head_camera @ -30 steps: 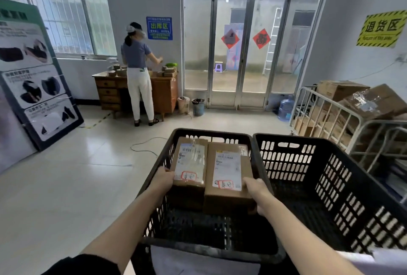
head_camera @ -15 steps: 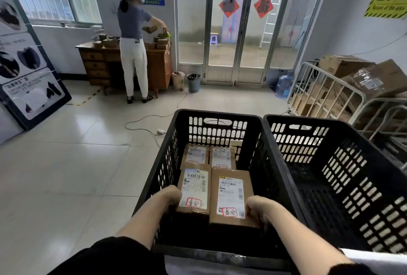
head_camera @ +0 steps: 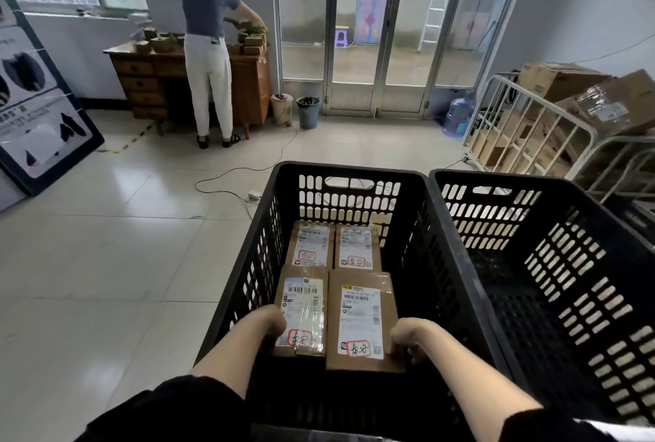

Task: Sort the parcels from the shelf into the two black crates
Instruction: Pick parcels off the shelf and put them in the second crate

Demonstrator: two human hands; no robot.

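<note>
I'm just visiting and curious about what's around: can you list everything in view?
left crate: one, black, directly ahead
right crate: one, black, beside it, no parcels visible inside
far parcels: two, brown, white labels, left crate's far end
left near parcel: one, brown, left crate's near end
right near parcel: one, brown, beside it
wooden desk: one, brown, back left
other person: one, grey top, white trousers, at desk
bins: two, cream and dark, by glass doors
water bottle: one, blue, right of doors
cage cart: one, white, far right, holding cardboard boxes
left hand: gripping left near parcel
right hand: gripping right near parcel
</note>
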